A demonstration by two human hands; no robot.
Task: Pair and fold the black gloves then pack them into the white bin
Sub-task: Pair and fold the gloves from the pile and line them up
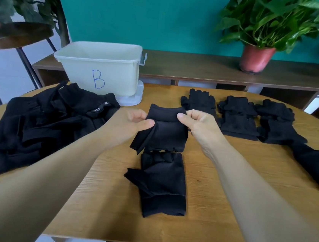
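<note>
A black fingerless glove point(168, 130) hangs above the table's middle, cuff up. My left hand point(134, 121) pinches its left edge and my right hand point(196, 123) pinches the cuff's right corner. Below it a matching black glove point(164, 183) lies flat on the wooden table point(213, 216), cuff toward me. A heap of loose black gloves point(51, 124) lies at the left. Folded black pairs point(238, 118) sit in a row at the far right, and one more bundle point(316, 168) lies at the right edge. The white bin point(101, 68), marked B, stands at the back left; its inside is hidden.
The bin rests on its white lid point(133, 98). Behind the table runs a low wooden shelf point(200, 67) with a potted plant point(259, 58) in a pink pot. A dark round side table point(15, 32) stands at the far left.
</note>
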